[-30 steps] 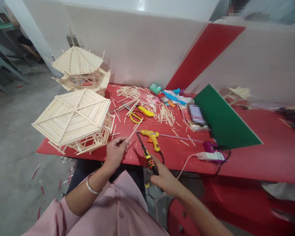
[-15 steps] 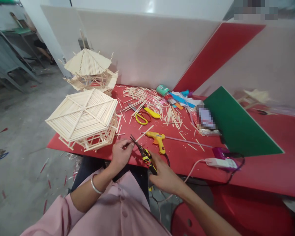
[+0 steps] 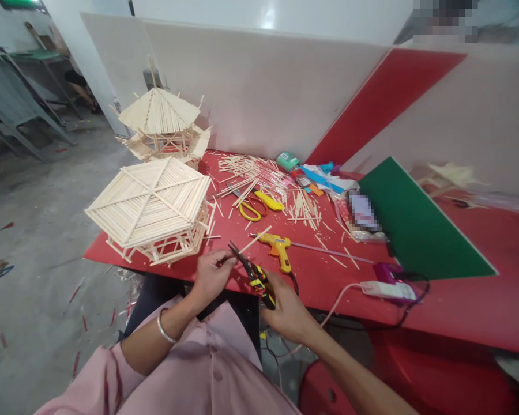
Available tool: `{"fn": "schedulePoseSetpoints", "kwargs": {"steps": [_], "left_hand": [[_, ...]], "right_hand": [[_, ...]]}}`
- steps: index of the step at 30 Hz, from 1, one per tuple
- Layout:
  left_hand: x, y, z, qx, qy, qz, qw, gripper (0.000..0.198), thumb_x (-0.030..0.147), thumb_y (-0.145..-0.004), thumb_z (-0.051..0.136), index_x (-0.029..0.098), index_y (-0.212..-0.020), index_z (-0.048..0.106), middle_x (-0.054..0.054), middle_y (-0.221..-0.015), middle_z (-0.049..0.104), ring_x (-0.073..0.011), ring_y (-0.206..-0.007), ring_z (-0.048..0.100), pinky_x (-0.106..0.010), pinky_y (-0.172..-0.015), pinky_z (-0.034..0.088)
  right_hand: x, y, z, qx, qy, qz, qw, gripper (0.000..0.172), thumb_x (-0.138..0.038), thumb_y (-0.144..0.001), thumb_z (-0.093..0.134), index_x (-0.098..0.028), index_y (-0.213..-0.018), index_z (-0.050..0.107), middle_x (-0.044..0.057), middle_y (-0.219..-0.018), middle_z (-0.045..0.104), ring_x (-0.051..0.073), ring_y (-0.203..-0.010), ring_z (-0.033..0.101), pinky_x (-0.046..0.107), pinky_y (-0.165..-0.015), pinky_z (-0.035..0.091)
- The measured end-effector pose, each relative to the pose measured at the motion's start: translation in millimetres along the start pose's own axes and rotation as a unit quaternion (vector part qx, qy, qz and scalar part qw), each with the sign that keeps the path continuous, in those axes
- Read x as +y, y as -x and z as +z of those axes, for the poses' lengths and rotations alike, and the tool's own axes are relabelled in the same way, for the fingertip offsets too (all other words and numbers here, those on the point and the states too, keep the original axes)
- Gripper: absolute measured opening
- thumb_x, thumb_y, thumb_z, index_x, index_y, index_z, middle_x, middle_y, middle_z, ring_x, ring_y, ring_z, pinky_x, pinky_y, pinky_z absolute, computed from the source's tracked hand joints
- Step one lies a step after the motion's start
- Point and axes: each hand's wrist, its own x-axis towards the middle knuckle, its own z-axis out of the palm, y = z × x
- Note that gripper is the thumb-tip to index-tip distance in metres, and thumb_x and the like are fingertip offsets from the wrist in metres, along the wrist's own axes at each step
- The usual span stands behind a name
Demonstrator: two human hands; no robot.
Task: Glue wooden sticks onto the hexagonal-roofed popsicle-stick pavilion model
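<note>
**Hands both loaded – head cam**

Head view: L hand is pinched shut, thumb & forefinger on the near end of a thin pale stick, right at the front edge of the red counter. The stick runs up & to the right from those fingertips, toward the yellow glue gun. R hand is wrapped round the black/yellow handles of the cutters. Their dark nose points at the L fingertips, jaws look parted, and the stick sits at or just beside them – can't tell if touching.

My read on handling: the stick is v. light, stiff lengthwise but quick to snap, bare smooth wood. I'd hold it w/ a light pinch close to the cutter nose, no squeeze. The cutter grips look rubbery, so a low hold on the handles seems surest.

Rest: a stick-built model w/ a slatted, many-sided roof stands just left of the L hand. It looks fragile, open lattice below. A 2nd model stands behind it by the wall. Loose sticks lie heaped mid-counter w/ yellow scissors among them. A smooth green board lies to the right, and a white power strip sits near the front edge.
</note>
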Motion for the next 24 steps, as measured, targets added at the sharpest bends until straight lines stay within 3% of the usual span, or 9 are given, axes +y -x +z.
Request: {"fn": "schedulePoseSetpoints", "kwargs": {"steps": [5,14,19,22,24], "left_hand": [[-1.0,1.0,-1.9,-0.039,0.032,-0.043,0.998,0.025,0.034,-0.077,0.062,0.017,-0.060,0.067,0.001,-0.056,0.062,-0.0121,-0.052,0.053,-0.023,-0.053,0.042],[-5.5,0.4,0.9,-0.028,0.050,-0.078,0.995,0.027,0.038,-0.071,0.067,0.016,-0.057,0.067,0.000,-0.056,0.061,-0.0118,-0.054,0.053,-0.022,-0.053,0.041],[-13.2,-1.4,3.1,-0.023,0.069,-0.095,0.993,0.028,0.042,-0.075,0.066,0.015,-0.070,0.071,-0.002,-0.059,0.064,-0.0124,-0.052,0.055,-0.023,-0.048,0.044],[-14.7,-0.6,4.1,-0.026,0.072,-0.088,0.993,0.028,0.044,-0.075,0.068,0.016,-0.074,0.073,-0.002,-0.062,0.065,-0.0130,-0.053,0.057,-0.024,-0.050,0.048],[-16.1,0.0,5.3,-0.028,0.073,-0.077,0.994,0.028,0.044,-0.074,0.070,0.016,-0.072,0.072,-0.002,-0.063,0.065,-0.0132,-0.055,0.059,-0.025,-0.053,0.050]], "right_hand": [[8.7,1.2,-8.5,-0.015,0.058,0.007,0.998,0.085,-0.009,-0.055,0.052,-0.019,-0.139,0.042,0.014,-0.136,0.054,0.030,-0.130,0.049,0.054,-0.112,0.035],[13.8,1.2,-6.7,-0.016,0.036,0.018,0.999,0.081,-0.008,-0.056,0.052,-0.021,-0.136,0.047,0.012,-0.129,0.061,0.029,-0.120,0.057,0.047,-0.104,0.044],[17.8,2.4,-11.0,-0.009,0.015,0.025,1.000,0.086,-0.012,-0.054,0.052,-0.019,-0.139,0.046,0.012,-0.139,0.055,0.030,-0.130,0.049,0.051,-0.113,0.034],[12.3,5.1,-17.5,-0.034,-0.065,0.065,0.995,0.075,-0.014,-0.053,0.050,-0.021,-0.127,0.056,0.007,-0.122,0.064,0.026,-0.114,0.058,0.046,-0.106,0.042],[6.8,6.9,-20.7,-0.087,-0.191,0.131,0.969,0.060,-0.016,-0.051,0.051,-0.021,-0.109,0.063,0.003,-0.098,0.067,0.021,-0.088,0.061,0.039,-0.088,0.051]]}}
